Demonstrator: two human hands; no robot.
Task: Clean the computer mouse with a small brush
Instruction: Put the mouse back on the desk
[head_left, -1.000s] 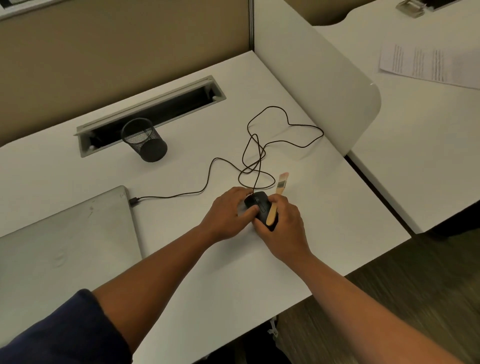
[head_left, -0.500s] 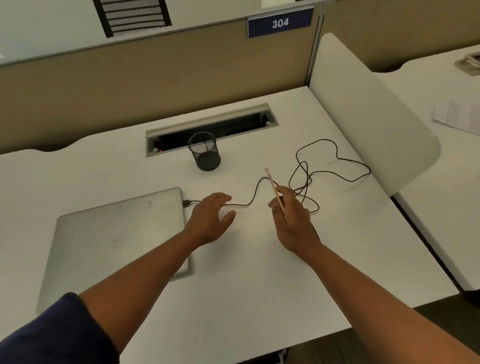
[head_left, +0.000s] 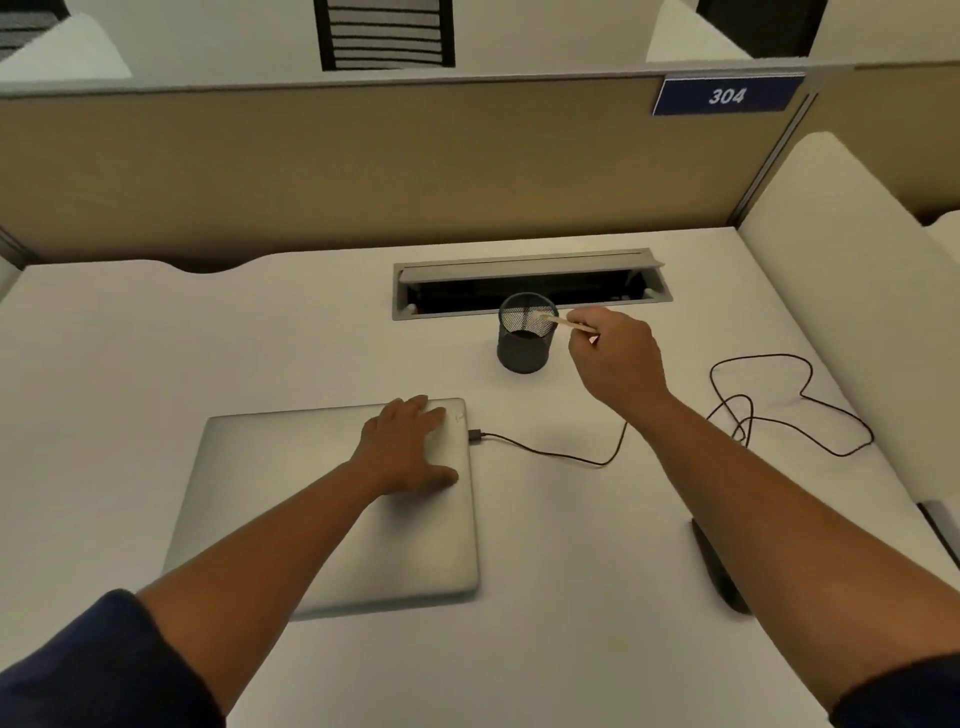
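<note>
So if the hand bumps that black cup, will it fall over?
Probably it could. The cup is see-through wire mesh and looks empty, so likely light. It is taller than wide, and the right hand holds the brush at its rim, so a knock might tip or slide it.

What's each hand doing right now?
Left hand: open, resting flat on the closed laptop.
Right hand: pinching the brush over the mesh cup.

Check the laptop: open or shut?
Shut. The laptop lies flat on the desk, lid down, left hand resting on it.
</note>
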